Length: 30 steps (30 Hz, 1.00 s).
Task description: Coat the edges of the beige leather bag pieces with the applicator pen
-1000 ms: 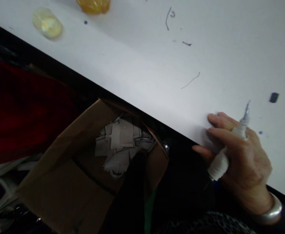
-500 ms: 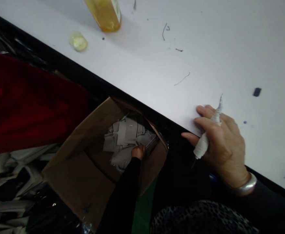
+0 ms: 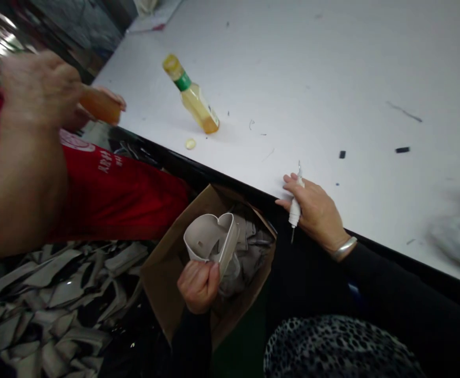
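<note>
The grey curved piece (image 3: 210, 241), a bent strip of what looks like leather or stiff fabric looped into a heart-like shape, is held above the open cardboard box (image 3: 163, 268) that sits below the near edge of the tabletop (image 3: 332, 79). The left hand (image 3: 199, 283) is clenched around its lower end, pinching the strip where the two sides meet. More grey pieces (image 3: 249, 241) lie heaped inside the box under it.

The right hand (image 3: 312, 210) rests on the near edge of the tabletop, fingers curled around a white-wrapped pointed tool (image 3: 295, 205) whose metal tip sticks up past the fingers and whose lower end hangs off the edge.

The main risk I see is the grip on the strip: it is held only at one end, so the springy loop could flop open or slip back into the box. The tool's bare tip is close to the fingers and could prick them if the hand shifts, and the tool could drop off the edge if the grasp loosens.

Farther along the tabletop a yellow bottle (image 3: 192, 97) stands tilted near the left edge, with a small yellowish cap (image 3: 190, 143) beside it. Another person's hand (image 3: 41, 89) holds an orange object (image 3: 101, 105) at the far left, above a red garment (image 3: 112, 194). Grey scraps (image 3: 49, 294) cover the floor.
</note>
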Tool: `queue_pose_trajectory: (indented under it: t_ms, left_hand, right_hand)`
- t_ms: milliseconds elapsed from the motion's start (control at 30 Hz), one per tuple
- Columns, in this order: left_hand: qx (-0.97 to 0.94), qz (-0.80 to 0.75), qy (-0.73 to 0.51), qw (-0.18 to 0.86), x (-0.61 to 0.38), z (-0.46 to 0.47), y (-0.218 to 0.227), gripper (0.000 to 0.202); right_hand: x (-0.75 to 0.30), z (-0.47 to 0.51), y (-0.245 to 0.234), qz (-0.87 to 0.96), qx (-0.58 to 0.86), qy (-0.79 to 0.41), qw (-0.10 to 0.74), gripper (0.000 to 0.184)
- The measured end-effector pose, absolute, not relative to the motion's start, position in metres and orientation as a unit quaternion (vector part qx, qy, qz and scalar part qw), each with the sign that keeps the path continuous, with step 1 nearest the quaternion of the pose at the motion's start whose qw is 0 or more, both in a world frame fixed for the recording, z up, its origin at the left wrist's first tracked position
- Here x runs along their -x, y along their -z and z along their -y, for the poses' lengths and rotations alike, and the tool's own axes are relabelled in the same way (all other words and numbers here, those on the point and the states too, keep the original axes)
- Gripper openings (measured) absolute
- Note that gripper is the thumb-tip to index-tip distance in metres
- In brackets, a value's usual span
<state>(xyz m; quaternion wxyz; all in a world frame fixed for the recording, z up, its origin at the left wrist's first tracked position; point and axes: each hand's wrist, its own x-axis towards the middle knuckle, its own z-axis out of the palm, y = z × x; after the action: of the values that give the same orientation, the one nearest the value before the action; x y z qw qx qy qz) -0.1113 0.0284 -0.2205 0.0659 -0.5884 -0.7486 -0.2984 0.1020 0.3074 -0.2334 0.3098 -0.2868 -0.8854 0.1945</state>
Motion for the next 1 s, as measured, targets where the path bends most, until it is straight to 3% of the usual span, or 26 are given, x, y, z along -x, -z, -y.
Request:
queue_pose_trajectory:
  t_ms: [133,267,400,567,800,1000]
  left_hand:
    - [0.672,0.658,0.306,0.147,0.101,-0.028,0.144,0.015]
    - [0.753,0.576,0.269,0.17,0.078,-0.034,0.095,0.014]
    - [0.815,0.509,0.222,0.169,0.037,-0.042,0.057,0.011]
    - [0.874,0.435,0.173,0.131,-0.019,-0.039,0.017,0.007]
    - [0.898,0.384,0.192,0.097,-0.089,-0.038,-0.009,0.013]
    - [0.887,0.384,0.247,0.068,-0.133,-0.029,0.026,0.02]
  right_hand:
    - [-0.113,-0.28,0.204,0.826,0.268,-0.327,0.372,0.035]
    - [-0.141,-0.248,0.174,0.799,0.302,-0.443,0.271,0.042]
    - [-0.193,-0.22,0.159,0.802,0.34,-0.449,0.2,0.043]
    - [-0.261,-0.184,0.142,0.787,0.386,-0.433,0.209,0.047]
    - [-0.31,-0.159,0.13,0.796,0.397,-0.417,0.186,0.044]
    - [-0.33,-0.149,0.143,0.801,0.448,-0.351,0.183,0.046]
